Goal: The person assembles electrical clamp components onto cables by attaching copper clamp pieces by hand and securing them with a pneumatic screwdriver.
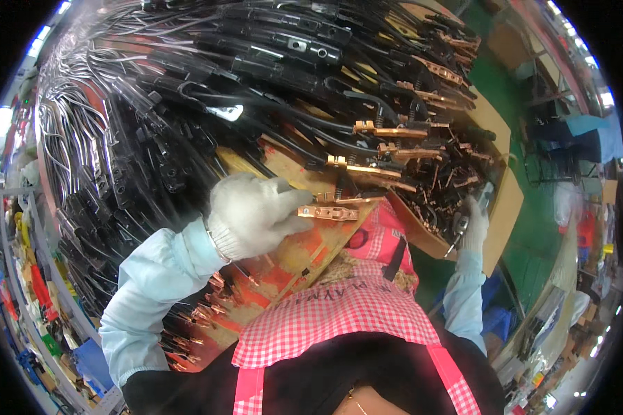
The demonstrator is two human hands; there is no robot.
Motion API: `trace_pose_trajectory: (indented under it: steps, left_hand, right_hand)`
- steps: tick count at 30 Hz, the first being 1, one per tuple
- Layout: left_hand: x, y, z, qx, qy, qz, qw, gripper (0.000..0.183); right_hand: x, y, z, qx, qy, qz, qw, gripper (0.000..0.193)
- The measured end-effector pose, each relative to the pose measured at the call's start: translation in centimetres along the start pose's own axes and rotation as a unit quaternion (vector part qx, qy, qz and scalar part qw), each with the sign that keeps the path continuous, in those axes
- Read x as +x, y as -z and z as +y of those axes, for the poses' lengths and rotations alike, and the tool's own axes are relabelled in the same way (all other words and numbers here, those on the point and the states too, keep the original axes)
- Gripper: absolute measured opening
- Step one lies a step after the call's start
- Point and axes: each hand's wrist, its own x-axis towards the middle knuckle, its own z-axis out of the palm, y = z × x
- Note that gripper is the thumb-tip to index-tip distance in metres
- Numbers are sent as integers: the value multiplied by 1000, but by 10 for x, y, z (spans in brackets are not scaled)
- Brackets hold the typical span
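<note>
My left hand (pixel 253 213), in a white knitted glove, is closed on a copper clamp (pixel 329 213) over the worn orange-and-yellow board. Another copper clamp lies just beyond its fingertips, partly hidden. My right hand (pixel 475 225), gloved as well, grips a grey power screwdriver (pixel 461 223) beside the carton; its thin bit points down and towards me. Black cables (pixel 304 149) with copper clamps (pixel 387 131) on their ends fan out beyond my left hand.
An open cardboard carton (pixel 509 207) full of small dark and copper parts (pixel 443 180) stands at right. Bundled black cables with silver ends (pixel 76 138) heap up at far left. More copper pieces (pixel 201 311) lie at the near left. Green floor (pixel 543 228) shows beyond the carton.
</note>
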Motion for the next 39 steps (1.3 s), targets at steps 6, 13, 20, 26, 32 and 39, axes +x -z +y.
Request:
trace_pose_trajectory:
  steps: [6,13,20,26,32,39]
  left_hand:
    - [-1,-5,1,20,-2,17,1000,32]
    - [1,-11,-1,42,-1,38,998,29]
    - [5,-10,2,56,35,-10,998,30]
    - [4,-12,-1,55,33,-17,998,25]
    - [2,-12,-1,31,28,0,999,20]
    - [4,-18,-2,-6,34,5,999,26]
  right_hand:
    - [-108,-49,-145,458,52,-247,852,31]
    - [-181,-113,-196,482,193,-488,702,29]
    - [-221,-134,-185,480,134,-483,720,40]
    - [-233,-140,-184,462,203,-487,713,47]
    - [-236,-135,-180,384,353,-520,676,45]
    - [-235,-132,-181,356,328,-534,693,43]
